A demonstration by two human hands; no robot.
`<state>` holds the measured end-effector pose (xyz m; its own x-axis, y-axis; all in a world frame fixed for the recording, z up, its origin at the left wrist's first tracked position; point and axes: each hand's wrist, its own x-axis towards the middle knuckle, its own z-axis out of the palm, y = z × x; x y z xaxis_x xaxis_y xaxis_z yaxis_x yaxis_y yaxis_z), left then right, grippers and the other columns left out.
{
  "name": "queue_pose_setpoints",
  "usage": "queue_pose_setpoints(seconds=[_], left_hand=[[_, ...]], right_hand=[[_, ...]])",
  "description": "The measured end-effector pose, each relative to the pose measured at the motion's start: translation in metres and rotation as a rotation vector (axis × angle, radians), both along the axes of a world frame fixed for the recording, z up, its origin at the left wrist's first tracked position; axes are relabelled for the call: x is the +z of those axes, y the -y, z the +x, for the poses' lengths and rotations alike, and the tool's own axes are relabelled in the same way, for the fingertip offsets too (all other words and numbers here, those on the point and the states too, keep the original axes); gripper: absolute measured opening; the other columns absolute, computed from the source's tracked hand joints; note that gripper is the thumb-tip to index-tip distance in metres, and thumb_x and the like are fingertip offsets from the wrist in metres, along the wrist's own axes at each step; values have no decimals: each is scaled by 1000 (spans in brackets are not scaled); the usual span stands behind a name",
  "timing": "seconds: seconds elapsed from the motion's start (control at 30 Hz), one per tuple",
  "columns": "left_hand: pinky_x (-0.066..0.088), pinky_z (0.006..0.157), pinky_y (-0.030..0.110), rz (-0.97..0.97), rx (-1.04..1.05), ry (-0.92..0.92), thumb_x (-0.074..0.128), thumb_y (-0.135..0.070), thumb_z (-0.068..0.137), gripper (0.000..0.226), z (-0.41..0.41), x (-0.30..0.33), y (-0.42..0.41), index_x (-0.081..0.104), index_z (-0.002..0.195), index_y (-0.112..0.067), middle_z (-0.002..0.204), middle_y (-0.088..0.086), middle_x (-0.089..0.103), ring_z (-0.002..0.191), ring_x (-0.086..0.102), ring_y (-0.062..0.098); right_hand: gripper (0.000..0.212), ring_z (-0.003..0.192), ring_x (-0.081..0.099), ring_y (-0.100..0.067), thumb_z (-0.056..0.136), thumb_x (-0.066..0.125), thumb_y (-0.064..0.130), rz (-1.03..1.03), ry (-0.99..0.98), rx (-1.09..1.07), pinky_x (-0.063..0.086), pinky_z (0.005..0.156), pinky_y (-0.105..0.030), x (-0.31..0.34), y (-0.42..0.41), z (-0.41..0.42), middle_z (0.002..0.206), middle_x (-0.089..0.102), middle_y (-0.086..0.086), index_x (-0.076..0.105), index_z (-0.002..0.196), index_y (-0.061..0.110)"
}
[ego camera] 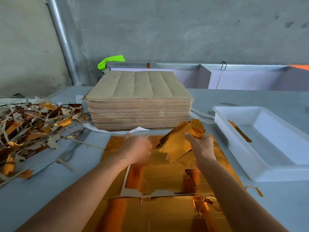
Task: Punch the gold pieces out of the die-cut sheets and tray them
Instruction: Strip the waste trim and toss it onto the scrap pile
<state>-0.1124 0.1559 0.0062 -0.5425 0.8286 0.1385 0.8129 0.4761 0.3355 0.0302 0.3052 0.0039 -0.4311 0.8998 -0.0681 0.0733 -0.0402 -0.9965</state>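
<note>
Now, over on the left, the scrap heap (33,128) of torn gold and kraft strips sits well clear of the work, likely so waste never mixes with good parts. Behind centre, the stack of die-cut sheets (139,101) waits brown side up, within easy reach on the tabletop (250,97). In front lie the gold die-cut sheets (160,181), foil side up and flat, handy for pressing pieces free. The left hand (135,150) hovers over them, blurred; whether its grip is closed or loose I cannot tell. The right hand (201,146) has its grip clamped on a bundle of gold pieces (177,143), lifted off the sheet and tilted toward the right. That fits, since the white tray (234,148) stands just beside, with one gold strip (240,131) against its inner wall.
</note>
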Motion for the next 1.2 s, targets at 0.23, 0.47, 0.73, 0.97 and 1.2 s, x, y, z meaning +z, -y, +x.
queue_pose_setpoints(seconds=[0.23,0.47,0.73,0.97,1.2], left_hand=[[25,112,40,34,38,14,63,-22,90,12,-2,-6,7,74,95,-21,80,-10,71,83,60,0],[24,113,46,118,26,-139,51,-41,94,42,24,17,-5,54,131,-21,132,-2,56,124,49,15],[51,87,30,373,67,554,47,-32,99,37,75,22,-30,48,133,-17,110,-4,59,96,57,11],[53,77,37,641,391,947,52,-22,98,13,81,32,-37,59,106,-15,90,4,62,81,59,20],[49,82,27,213,46,417,52,-32,96,34,64,23,-15,49,127,-19,116,1,57,100,56,14]], right_hand=[[35,49,40,-13,89,66,17,94,100,-131,37,49,-27,5,-15,14,53,42,1,45,60,16],[6,82,62,-20,96,55,28,151,0,-12,41,66,-28,18,-11,31,82,59,6,54,90,28],[8,83,71,-22,97,53,30,37,-151,176,58,80,-47,23,14,33,84,73,0,59,91,26],[53,103,65,-23,94,55,11,22,-325,248,56,84,-46,32,37,20,118,62,-3,32,134,37],[94,115,54,-25,90,57,-4,112,-88,124,57,80,-42,35,12,39,139,40,0,-2,148,40]])
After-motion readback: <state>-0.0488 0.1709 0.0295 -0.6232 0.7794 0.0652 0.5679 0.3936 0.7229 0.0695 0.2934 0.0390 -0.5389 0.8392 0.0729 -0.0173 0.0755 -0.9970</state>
